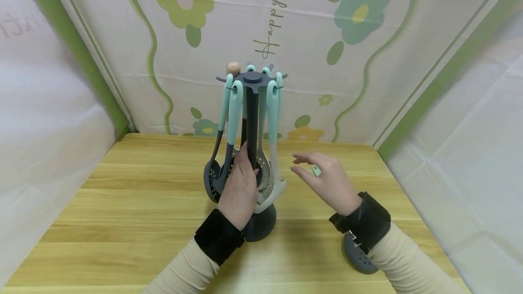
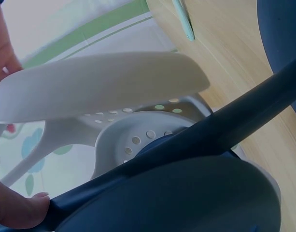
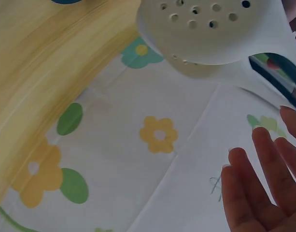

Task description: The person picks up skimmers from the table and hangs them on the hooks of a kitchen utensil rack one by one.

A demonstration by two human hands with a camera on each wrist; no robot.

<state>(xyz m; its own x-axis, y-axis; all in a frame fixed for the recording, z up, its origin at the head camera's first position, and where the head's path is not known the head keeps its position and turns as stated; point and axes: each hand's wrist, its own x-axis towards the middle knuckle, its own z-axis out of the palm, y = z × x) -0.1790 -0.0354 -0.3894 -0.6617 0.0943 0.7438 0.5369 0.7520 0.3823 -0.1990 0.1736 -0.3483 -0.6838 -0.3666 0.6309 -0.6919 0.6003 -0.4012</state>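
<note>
A dark rotating utensil stand (image 1: 252, 78) stands upright, hung with mint-handled kitchen utensils. My left hand (image 1: 241, 189) holds its dark post (image 2: 186, 137) low down, among the hanging heads; the thumb (image 2: 22, 208) lies against the post and some fingers are hidden. Dark utensils, including a slotted skimmer (image 1: 211, 180), hang on the left. A pale grey ladle (image 1: 271, 194) and pale slotted heads (image 3: 201, 29) hang on the right. To the right of the stand, my right hand (image 1: 328, 183) is raised with fingers loosely bent and nothing between them and the thumb.
A dark slotted utensil (image 1: 357, 255) lies on the wooden table (image 1: 143, 221), partly under the right forearm; a mint handle end (image 1: 316, 170) shows behind the right hand. A round light-brown knob (image 1: 233, 68) sits at the stand's top. Flowered cloth (image 1: 302, 80) walls the back.
</note>
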